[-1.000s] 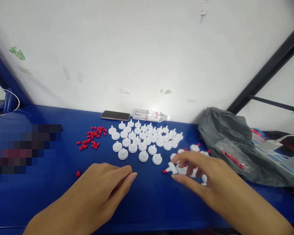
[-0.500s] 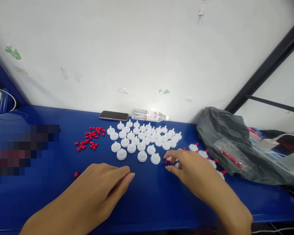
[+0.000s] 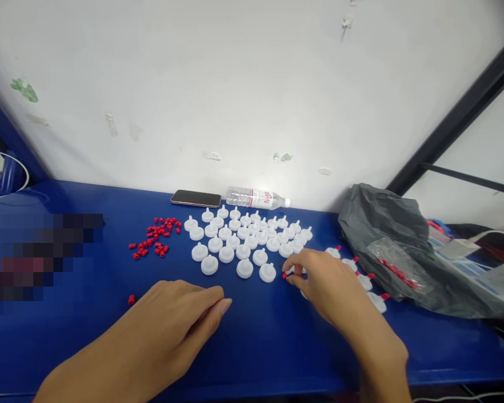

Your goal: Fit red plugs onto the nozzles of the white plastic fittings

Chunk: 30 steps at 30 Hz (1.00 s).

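Observation:
My left hand rests low over the blue table, its thumb and index finger pressed together; anything inside is hidden. To its left is a single small red sleeve. My right hand closes its thumb and fingertips around a white spouted cap with a red tip, low on the table; the hand covers most of it. White spouted caps without red stand in a cluster between and beyond my hands. Several red-tipped white caps lie to the right of my right hand.
A loose pile of small red sleeves lies at left. A phone and a plastic bottle lie along the wall. At right, a dark plastic bag carries a clear bag of red pieces.
My right hand's fingers have drawn closer together at the red-tipped cap, and its wrist has swung left. My left hand stays in place.

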Available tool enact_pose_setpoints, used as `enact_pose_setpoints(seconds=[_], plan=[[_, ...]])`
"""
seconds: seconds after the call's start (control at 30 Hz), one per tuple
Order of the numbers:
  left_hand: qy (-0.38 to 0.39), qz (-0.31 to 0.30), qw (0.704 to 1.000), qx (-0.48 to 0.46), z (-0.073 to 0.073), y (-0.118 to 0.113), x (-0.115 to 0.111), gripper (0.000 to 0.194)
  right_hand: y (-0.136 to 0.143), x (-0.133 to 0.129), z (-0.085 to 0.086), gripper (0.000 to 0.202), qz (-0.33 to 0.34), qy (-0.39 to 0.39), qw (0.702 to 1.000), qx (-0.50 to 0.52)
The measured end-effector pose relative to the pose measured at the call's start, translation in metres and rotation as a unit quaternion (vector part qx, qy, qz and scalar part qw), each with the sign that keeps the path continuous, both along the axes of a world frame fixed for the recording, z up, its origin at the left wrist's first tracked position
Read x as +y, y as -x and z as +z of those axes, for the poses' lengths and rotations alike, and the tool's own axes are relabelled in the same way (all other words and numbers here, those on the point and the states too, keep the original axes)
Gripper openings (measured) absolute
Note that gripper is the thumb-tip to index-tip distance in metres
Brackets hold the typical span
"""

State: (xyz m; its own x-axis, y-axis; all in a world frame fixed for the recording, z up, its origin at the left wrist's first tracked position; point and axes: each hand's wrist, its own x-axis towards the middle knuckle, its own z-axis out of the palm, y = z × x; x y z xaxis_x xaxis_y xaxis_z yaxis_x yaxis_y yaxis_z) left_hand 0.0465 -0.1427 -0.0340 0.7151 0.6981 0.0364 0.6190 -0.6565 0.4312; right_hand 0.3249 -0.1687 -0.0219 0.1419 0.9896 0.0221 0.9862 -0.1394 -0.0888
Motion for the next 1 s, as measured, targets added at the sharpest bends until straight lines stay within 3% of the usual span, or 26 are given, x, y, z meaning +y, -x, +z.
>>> enact_pose_setpoints(seconds=[0.2,0.4,0.63,1.0], plan=[[-0.054,-0.01,0.998,-0.015,-0.003,0.0,0.0,0.047,0.004,0.001,0.001,0.019,-0.007,0.004,1.0,-0.002],[-0.053,-0.007,0.999,-0.007,-0.002,0.0,0.0,0.045,0.009,0.003,0.002,0.027,-0.003,0.024,0.999,-0.034],[-0.054,-0.009,0.998,-0.02,-0.005,0.002,0.001,0.041,0.008,0.0,-0.001,0.021,0.014,0.018,1.0,-0.02],[0.008,-0.021,1.0,0.001,-0.003,0.005,0.003,0.044,-0.005,-0.02,0.018,0.009,0.08,0.02,0.986,0.142]])
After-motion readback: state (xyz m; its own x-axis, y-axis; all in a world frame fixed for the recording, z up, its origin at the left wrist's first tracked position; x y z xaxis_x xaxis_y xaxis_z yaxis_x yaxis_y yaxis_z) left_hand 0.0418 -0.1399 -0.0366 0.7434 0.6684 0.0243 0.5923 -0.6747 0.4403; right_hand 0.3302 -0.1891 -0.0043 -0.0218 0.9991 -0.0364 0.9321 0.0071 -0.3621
